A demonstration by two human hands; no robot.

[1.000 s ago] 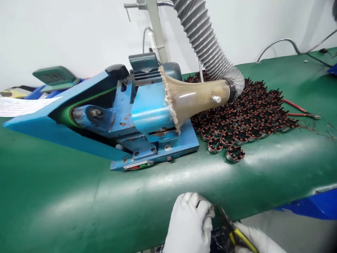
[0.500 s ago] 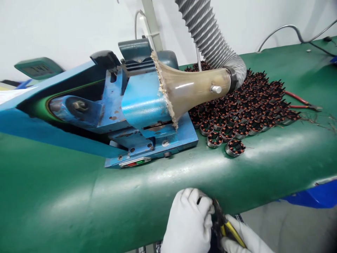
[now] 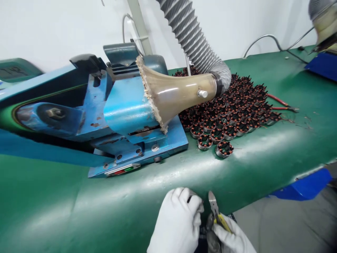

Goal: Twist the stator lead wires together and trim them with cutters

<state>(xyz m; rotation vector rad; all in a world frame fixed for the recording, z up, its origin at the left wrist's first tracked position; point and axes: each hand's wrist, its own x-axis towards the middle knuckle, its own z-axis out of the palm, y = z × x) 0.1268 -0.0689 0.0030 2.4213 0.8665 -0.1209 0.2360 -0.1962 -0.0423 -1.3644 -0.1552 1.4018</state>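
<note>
Small yellow-handled steel cutters (image 3: pixel 215 211) are gripped in the white-gloved right hand (image 3: pixel 231 237) at 6 o'clock below the glossy green worktop (image 3: pixel 79 211), left hand (image 3: pixel 177 225) clenched around something unseen.

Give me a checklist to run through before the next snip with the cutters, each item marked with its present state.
1. Right hand grips the yellow-handled cutters: ok.
2. Left hand closed around a small part: ok, but the part is mostly hidden.
3. Cutter blades on the part: not ok, the tips stand beside the left fingers.
4. Fingers out of the blades' way: cannot tell.
5. Both hands gloved: ok.
6. Wound stators sit back from the green table's edge: ok.
</note>
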